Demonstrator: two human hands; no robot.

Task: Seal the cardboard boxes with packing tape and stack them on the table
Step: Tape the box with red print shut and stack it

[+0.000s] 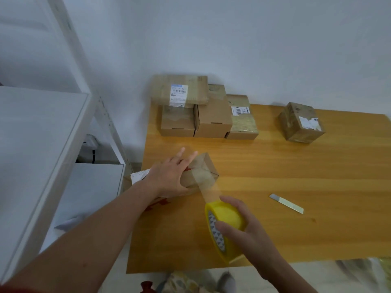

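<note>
A small cardboard box (204, 172) lies near the left edge of the wooden table (275, 187). My left hand (171, 176) rests flat on its top, fingers straight, thumb against its near side. My right hand (243, 227) grips a yellow roll of packing tape (224, 227) just in front of the box. A clear strip of tape (208, 192) runs taut from the roll up onto the box. At the back left of the table stand several cardboard boxes (213, 119), and one with a white label (179, 89) lies on top of them.
A lone taped box (301, 122) sits at the back right. A small metal blade (286, 203) lies on the table right of the tape roll. White shelving (38, 144) stands close on the left. The wall runs behind the table.
</note>
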